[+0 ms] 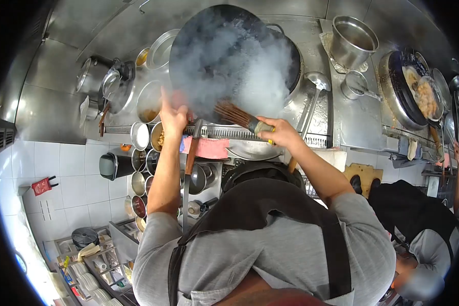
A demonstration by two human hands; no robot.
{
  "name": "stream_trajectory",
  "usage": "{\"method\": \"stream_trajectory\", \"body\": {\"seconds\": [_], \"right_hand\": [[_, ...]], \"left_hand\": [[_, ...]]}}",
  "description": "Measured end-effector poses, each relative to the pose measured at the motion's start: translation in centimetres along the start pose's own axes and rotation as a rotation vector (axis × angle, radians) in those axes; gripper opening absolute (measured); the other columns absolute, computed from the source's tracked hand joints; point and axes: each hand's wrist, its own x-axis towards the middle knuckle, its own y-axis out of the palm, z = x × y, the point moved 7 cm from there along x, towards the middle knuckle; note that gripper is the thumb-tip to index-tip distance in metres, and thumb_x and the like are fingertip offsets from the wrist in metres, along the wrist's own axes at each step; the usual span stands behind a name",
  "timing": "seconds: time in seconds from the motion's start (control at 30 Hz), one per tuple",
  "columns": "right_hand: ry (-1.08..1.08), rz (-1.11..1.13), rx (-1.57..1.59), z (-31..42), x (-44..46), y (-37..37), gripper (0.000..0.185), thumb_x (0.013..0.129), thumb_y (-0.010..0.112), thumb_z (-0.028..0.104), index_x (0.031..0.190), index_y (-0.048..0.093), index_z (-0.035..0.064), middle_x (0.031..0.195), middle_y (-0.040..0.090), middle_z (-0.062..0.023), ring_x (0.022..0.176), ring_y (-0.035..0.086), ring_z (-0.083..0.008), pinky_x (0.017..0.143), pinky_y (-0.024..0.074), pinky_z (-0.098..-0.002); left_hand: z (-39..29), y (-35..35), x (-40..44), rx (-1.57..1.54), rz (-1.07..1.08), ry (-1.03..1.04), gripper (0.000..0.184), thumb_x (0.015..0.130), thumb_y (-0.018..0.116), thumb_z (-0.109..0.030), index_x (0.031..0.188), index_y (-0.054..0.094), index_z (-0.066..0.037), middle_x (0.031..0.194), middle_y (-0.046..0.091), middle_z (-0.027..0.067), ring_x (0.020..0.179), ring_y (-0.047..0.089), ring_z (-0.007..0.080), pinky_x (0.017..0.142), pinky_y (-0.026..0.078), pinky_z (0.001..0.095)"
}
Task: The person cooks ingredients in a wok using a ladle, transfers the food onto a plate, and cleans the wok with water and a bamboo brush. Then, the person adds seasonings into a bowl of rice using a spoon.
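Observation:
In my right hand (276,131) is a bamboo wok brush (234,115), my fingers closed round its bound end. Its bristles point left at the near rim of a large dark wok (201,46). Thick white smoke or steam hides much of the wok's inside. My left hand (173,117) is at the wok's near-left edge, thumb and index finger around a reddish, cloth-like thing (178,98) blurred by the smoke. Beside my left wrist, a wooden-handled tool (191,155) lies across the stove's front edge. A pink cloth (211,148) hangs there too.
A ladle (316,81) rests right of the wok, near a steel pot (354,41). Several metal containers (138,183) stand at lower left. At right, a co-worker in a dark apron (408,206) stands by another wok (400,97) holding food.

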Motion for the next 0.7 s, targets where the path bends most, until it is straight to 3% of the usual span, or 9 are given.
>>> {"method": "stream_trajectory", "body": {"seconds": [0.1, 0.27, 0.33, 0.43, 0.47, 0.5, 0.53, 0.57, 0.7], "right_hand": [[0.121, 0.05, 0.239, -1.1, 1.1, 0.1, 0.062, 0.072, 0.074, 0.025, 0.131, 0.055, 0.0177, 0.08, 0.065, -0.0088, 0.046, 0.055, -0.0119, 0.044, 0.0475, -0.0265], [0.154, 0.086, 0.442, 0.5, 1.7, 0.7, 0.064, 0.073, 0.074, 0.027, 0.133, 0.053, 0.0168, 0.079, 0.065, -0.0063, 0.047, 0.054, -0.0111, 0.045, 0.0469, -0.0233], [-0.073, 0.167, 0.541, 2.9, 0.9, 1.2, 0.064, 0.074, 0.074, 0.027, 0.134, 0.052, 0.017, 0.081, 0.065, -0.0068, 0.048, 0.055, -0.0106, 0.044, 0.0459, -0.0218], [0.066, 0.163, 0.427, -0.3, -0.7, 0.0, 0.06, 0.077, 0.073, 0.025, 0.133, 0.053, 0.0174, 0.091, 0.066, -0.0054, 0.065, 0.059, -0.0116, 0.056, 0.0507, -0.0252], [0.178, 0.123, 0.321, -3.2, -1.2, -1.1, 0.059, 0.078, 0.073, 0.025, 0.132, 0.053, 0.0164, 0.097, 0.067, -0.0054, 0.073, 0.061, -0.0124, 0.061, 0.0527, -0.0265], [0.132, -0.055, 0.216, -9.8, 1.1, -2.8, 0.058, 0.077, 0.072, 0.023, 0.132, 0.053, 0.0201, 0.107, 0.067, -0.0065, 0.089, 0.063, -0.0164, 0.069, 0.0538, -0.0276], [0.24, -0.22, 0.167, -13.8, 1.7, -6.6, 0.057, 0.075, 0.071, 0.025, 0.13, 0.055, 0.021, 0.102, 0.069, -0.0094, 0.079, 0.065, -0.0193, 0.073, 0.0537, -0.0329], [0.239, -0.443, -0.016, -14.5, 1.3, -10.8, 0.057, 0.076, 0.069, 0.027, 0.131, 0.054, 0.0214, 0.102, 0.069, -0.0139, 0.085, 0.067, -0.0238, 0.076, 0.0533, -0.0337], [0.016, -0.467, -0.112, -7.5, 0.8, -12.6, 0.056, 0.077, 0.068, 0.029, 0.131, 0.053, 0.022, 0.101, 0.068, -0.0162, 0.091, 0.066, -0.0291, 0.082, 0.0511, -0.0354]], "left_hand": [[-0.8, 0.7, -1.9, 0.03, -0.045, 0.188, 0.084, 0.071, 0.052, 0.004, 0.148, 0.017, -0.006, 0.078, 0.067, 0.0135, 0.053, 0.062, 0.0164, 0.049, 0.051, 0.0295], [-4.4, 1.4, -4.9, 0.023, -0.251, 0.318, 0.084, 0.07, 0.051, 0.005, 0.147, 0.02, -0.007, 0.073, 0.066, 0.0107, 0.053, 0.061, 0.0132, 0.051, 0.05, 0.0265], [-3.5, 1.5, -4.1, -0.02, -0.216, 0.249, 0.083, 0.07, 0.051, 0.005, 0.147, 0.022, -0.007, 0.075, 0.065, 0.0104, 0.056, 0.061, 0.0125, 0.053, 0.05, 0.0263], [-3.3, 1.4, -2.2, -0.136, -0.239, 0.211, 0.082, 0.07, 0.051, 0.005, 0.146, 0.023, -0.007, 0.08, 0.066, 0.0115, 0.06, 0.061, 0.0126, 0.057, 0.051, 0.0274], [-2.8, 1.2, -1.6, -0.133, -0.237, 0.21, 0.082, 0.07, 0.051, 0.005, 0.146, 0.023, -0.007, 0.08, 0.066, 0.0115, 0.06, 0.061, 0.0126, 0.057, 0.051, 0.0274], [-1.9, 0.7, -1.0, -0.095, -0.267, 0.215, 0.082, 0.07, 0.052, 0.005, 0.146, 0.023, -0.007, 0.08, 0.066, 0.0119, 0.061, 0.061, 0.0134, 0.058, 0.051, 0.0276], [-1.4, 0.3, -0.7, -0.054, -0.294, 0.218, 0.081, 0.07, 0.052, 0.005, 0.146, 0.023, -0.006, 0.081, 0.066, 0.0123, 0.061, 0.061, 0.0141, 0.059, 0.051, 0.0277], [-1.1, 0.2, -0.2, -0.051, -0.292, 0.215, 0.081, 0.07, 0.052, 0.005, 0.146, 0.023, -0.006, 0.081, 0.066, 0.0123, 0.061, 0.061, 0.0141, 0.059, 0.051, 0.0277], [-2.0, 0.2, 0.4, 0.029, -0.266, 0.2, 0.081, 0.07, 0.052, 0.007, 0.145, 0.023, -0.006, 0.084, 0.066, 0.0149, 0.06, 0.062, 0.0162, 0.057, 0.052, 0.0282]]}}
